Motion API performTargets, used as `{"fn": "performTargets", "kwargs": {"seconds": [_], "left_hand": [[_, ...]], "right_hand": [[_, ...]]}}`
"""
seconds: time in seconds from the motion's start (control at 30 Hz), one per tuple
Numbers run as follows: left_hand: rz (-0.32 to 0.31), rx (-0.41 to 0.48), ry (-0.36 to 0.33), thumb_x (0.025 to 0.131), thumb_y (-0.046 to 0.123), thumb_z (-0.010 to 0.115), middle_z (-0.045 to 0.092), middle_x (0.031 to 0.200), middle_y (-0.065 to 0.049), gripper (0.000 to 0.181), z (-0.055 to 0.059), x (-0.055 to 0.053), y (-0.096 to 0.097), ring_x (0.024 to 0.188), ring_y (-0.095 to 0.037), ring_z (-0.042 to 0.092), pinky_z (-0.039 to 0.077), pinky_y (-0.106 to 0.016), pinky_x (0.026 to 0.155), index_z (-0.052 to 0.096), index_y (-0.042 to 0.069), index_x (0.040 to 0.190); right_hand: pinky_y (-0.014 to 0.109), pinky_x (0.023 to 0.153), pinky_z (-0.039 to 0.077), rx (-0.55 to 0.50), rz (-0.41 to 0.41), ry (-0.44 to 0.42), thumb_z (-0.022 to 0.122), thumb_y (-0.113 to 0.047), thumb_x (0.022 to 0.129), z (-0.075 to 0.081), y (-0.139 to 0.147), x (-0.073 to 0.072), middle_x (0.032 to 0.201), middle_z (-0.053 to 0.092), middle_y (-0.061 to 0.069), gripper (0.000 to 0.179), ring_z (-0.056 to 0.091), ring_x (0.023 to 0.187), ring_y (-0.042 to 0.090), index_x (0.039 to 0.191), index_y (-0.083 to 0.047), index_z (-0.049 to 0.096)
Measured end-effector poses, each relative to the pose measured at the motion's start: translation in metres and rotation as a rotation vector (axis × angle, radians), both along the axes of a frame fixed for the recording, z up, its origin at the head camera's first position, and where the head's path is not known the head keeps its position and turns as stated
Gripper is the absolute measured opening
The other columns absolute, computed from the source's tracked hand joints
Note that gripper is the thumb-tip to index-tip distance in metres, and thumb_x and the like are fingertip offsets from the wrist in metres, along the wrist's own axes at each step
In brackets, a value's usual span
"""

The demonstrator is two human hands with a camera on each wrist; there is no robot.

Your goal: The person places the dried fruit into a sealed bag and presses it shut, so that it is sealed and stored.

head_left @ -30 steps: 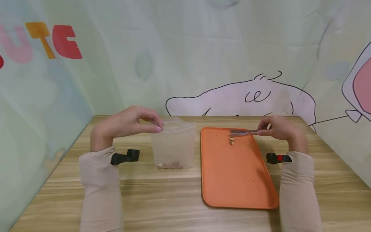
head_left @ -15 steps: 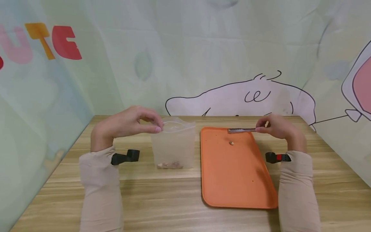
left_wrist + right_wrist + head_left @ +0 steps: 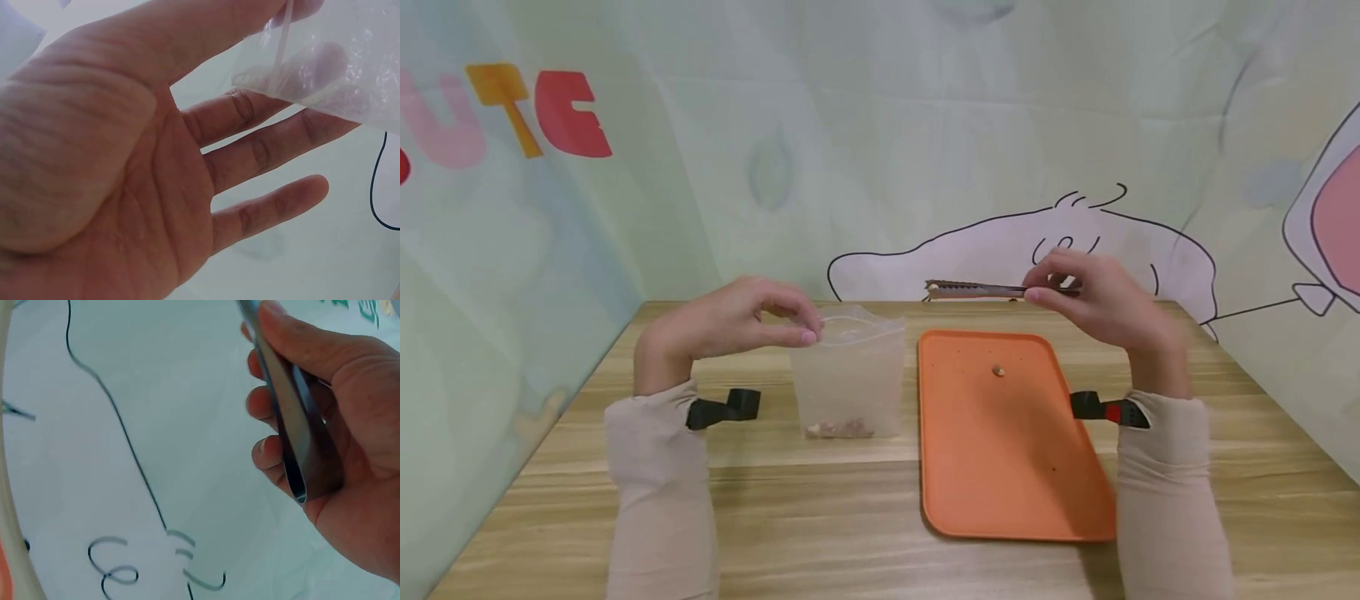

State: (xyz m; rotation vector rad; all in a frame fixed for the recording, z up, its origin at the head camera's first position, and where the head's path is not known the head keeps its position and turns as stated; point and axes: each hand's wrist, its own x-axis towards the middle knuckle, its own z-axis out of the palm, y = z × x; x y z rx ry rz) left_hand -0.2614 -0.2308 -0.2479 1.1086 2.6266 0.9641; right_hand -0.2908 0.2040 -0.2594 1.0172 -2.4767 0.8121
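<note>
My left hand [image 3: 741, 321] pinches the upper left edge of a clear zip bag [image 3: 853, 375], which stands upright with its mouth parted. Reddish and pale bits [image 3: 838, 427] lie at its bottom. In the left wrist view the bag's corner [image 3: 300, 84] overlaps the fingers. High over the far end of the orange tray [image 3: 985, 467], my right hand [image 3: 1093, 296] grips metal tongs [image 3: 977, 289], whose tips point left toward the bag. A pale morsel [image 3: 933, 287] shows between the tips. One small nut-like piece [image 3: 998, 371] lies on the tray. In the right wrist view the tongs' bent end [image 3: 306, 469] rests against the palm.
The wood-grain table [image 3: 820, 525] runs back to a printed cloth backdrop [image 3: 880, 167]. Dark crumbs dot the tray. A black wrist mount [image 3: 726, 408] sits on the left sleeve, and another mount [image 3: 1108, 409] is on the right, above the tray's right edge.
The tongs have closed on one of the two pieces on the tray. My right hand has lifted them up and leftward, leaving one piece behind. The left hand and bag have stayed put.
</note>
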Motion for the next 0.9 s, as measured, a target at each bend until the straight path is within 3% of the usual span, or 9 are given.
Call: {"fn": "performTargets", "kwargs": {"seconds": [0.23,0.4,0.6,0.73,0.9], "left_hand": [[-0.006,-0.001,0.009,0.095,0.021,0.072,0.069,0.1,0.005,0.009,0.0,0.0,-0.001,0.094,-0.015,0.063,0.051,-0.03,0.084,0.073,0.018,0.103],[-0.004,-0.01,0.013,0.095,0.021,0.072,0.069,0.101,0.005,0.008,0.001,0.001,0.0,0.096,-0.015,0.063,0.051,-0.031,0.085,0.073,0.019,0.102],[-0.005,-0.012,0.015,0.095,0.022,0.072,0.069,0.102,0.006,0.008,0.001,0.001,0.001,0.096,-0.014,0.063,0.051,-0.031,0.086,0.073,0.019,0.102],[-0.007,-0.011,0.024,0.095,0.023,0.071,0.069,0.101,0.006,0.008,0.002,0.002,0.001,0.096,-0.013,0.062,0.05,-0.03,0.086,0.073,0.019,0.102],[-0.009,-0.008,0.027,0.095,0.023,0.071,0.069,0.1,0.005,0.007,0.004,0.003,0.001,0.095,-0.014,0.062,0.05,-0.03,0.085,0.073,0.019,0.101]], "right_hand": [[0.021,0.065,0.047,-0.07,0.211,0.058,0.073,0.005,0.088,0.006,-0.038,0.009,0.086,0.062,-0.008,0.016,0.056,0.076,0.011,0.095,-0.01,0.072],[0.023,0.066,0.049,-0.049,0.26,0.053,0.074,0.002,0.088,0.005,-0.058,0.01,0.086,0.063,-0.009,0.012,0.057,0.076,0.01,0.094,-0.008,0.072],[0.023,0.069,0.051,-0.038,0.195,0.061,0.074,0.001,0.089,0.003,-0.053,0.01,0.088,0.062,-0.007,0.012,0.059,0.077,0.009,0.095,-0.009,0.071],[0.023,0.07,0.051,-0.001,0.081,0.057,0.073,-0.003,0.091,0.005,-0.032,0.009,0.089,0.062,-0.006,0.011,0.059,0.079,0.01,0.098,-0.01,0.071],[0.021,0.073,0.048,0.078,-0.083,-0.008,0.073,-0.006,0.092,0.003,0.001,0.005,0.09,0.064,-0.003,0.007,0.058,0.082,0.013,0.098,-0.01,0.071]]}}
